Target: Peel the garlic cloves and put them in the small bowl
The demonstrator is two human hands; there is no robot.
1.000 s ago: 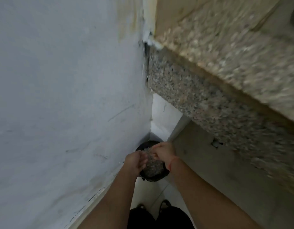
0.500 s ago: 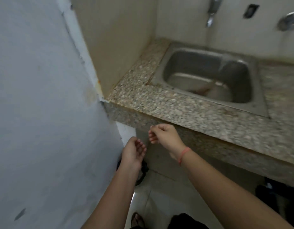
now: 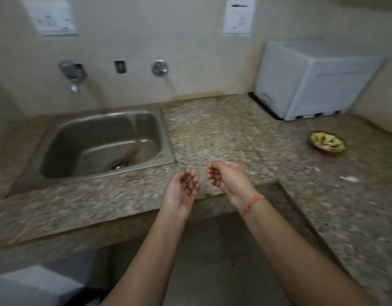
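My left hand (image 3: 181, 191) hovers palm up over the front edge of the granite counter (image 3: 212, 133), fingers relaxed and nothing in it. Just to its right, my right hand (image 3: 225, 180) has its fingers loosely curled; I see nothing held in it, and a red string circles its wrist. The small brown-rimmed bowl (image 3: 327, 145), green inside with pale pieces in it, sits far right on the counter, well away from both hands. A pale scrap (image 3: 349, 178) lies on the counter in front of the bowl.
A steel sink (image 3: 102, 140) is set into the counter at the left, below a wall tap (image 3: 72, 72). A white boxy appliance (image 3: 311, 78) stands at the back right. The counter turns toward me along the right side.
My view swung up from a dark bin on the floor to the counter. Both hands rose from over the bin to the counter's edge and moved apart.
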